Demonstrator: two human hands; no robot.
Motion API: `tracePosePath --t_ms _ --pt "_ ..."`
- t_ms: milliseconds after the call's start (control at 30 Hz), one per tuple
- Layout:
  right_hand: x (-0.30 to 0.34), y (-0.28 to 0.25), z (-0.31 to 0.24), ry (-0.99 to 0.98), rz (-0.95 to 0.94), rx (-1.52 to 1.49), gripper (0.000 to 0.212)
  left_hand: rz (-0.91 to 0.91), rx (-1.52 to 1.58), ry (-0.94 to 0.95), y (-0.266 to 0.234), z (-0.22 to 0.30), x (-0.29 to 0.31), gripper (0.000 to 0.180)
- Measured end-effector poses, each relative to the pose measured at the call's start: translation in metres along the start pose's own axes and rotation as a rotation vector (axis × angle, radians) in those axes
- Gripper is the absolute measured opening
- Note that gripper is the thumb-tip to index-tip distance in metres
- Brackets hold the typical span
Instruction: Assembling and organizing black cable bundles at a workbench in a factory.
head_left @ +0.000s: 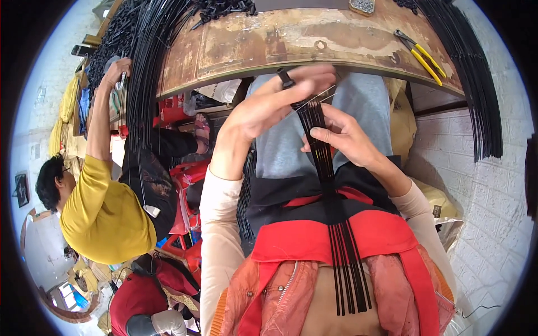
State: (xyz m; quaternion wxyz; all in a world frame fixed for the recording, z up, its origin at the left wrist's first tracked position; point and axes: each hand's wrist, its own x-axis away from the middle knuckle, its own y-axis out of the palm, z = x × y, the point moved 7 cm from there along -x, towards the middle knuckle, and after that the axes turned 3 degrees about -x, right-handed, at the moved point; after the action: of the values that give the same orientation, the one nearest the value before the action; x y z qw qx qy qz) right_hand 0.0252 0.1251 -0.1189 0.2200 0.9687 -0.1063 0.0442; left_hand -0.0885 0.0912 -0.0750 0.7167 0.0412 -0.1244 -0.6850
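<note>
A bundle of thin black rods (318,147), much like umbrella ribs, runs from between my hands down over my lap and red apron. My right hand (348,140) is closed on the bundle's upper part, its thumb lying across the rods. Above the bundle's top end is my left hand (266,109), its fingertips smeared by motion, so its grip is unclear. A short black tube (286,78) sticks out beside the left fingers. Fine wire (322,96) shows at the top of the rods, under the left fingers.
Ahead stands a worn wooden table (246,50) with yellow-handled pliers (423,59). Long black rods (148,73) hang over its left side, more rods (473,73) over its right. A person in yellow (109,224) sits at left; white brick wall (487,218) is at right.
</note>
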Motion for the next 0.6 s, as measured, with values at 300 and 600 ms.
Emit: tracePosePath --t_ms 300,600 --pt "0.002 -0.004 0.007 0.009 0.026 -0.061 0.033 0.519 0.072 0.168 -0.024 -0.006 0.021 0.026" --pt "0.018 0.004 -0.013 0.043 0.085 -0.11 0.04 0.535 -0.051 0.11 -0.012 0.012 0.021 0.027"
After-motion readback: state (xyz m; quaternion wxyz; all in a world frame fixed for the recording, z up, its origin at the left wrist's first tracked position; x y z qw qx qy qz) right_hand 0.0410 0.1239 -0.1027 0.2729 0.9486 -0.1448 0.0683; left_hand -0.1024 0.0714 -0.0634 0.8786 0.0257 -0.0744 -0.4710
